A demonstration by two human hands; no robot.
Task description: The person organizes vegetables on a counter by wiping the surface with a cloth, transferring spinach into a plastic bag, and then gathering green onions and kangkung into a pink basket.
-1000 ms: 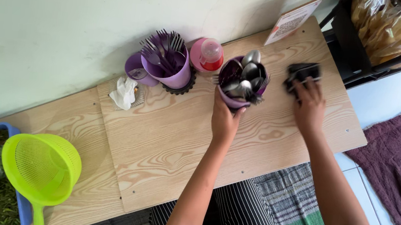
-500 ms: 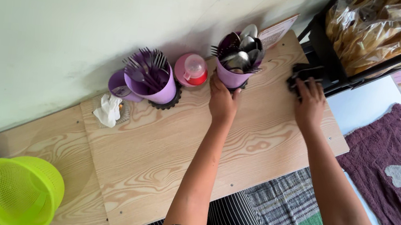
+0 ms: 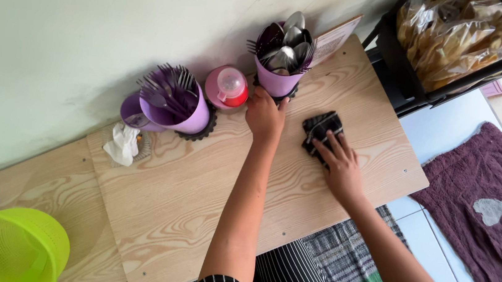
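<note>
Two hands work over a pale wood-grain table (image 3: 193,216), reaching away from the body toward the wall. Nearest the camera, the right hand (image 3: 340,166) lies flat with fingers spread and pressed on a dark folded cloth (image 3: 322,128); the cloth sits just ahead of the palm, its long axis running roughly from the table's front edge toward the wall. Slightly farther on, the left hand (image 3: 265,115) is closed around the base of a purple cup of spoons (image 3: 280,69), which stands upright on a dark coaster just beyond the knuckles and near the wall. Cloth and cup are near each other, not touching. Farther left stand a small red bottle (image 3: 228,87) and a purple cup of forks (image 3: 174,105).
</note>
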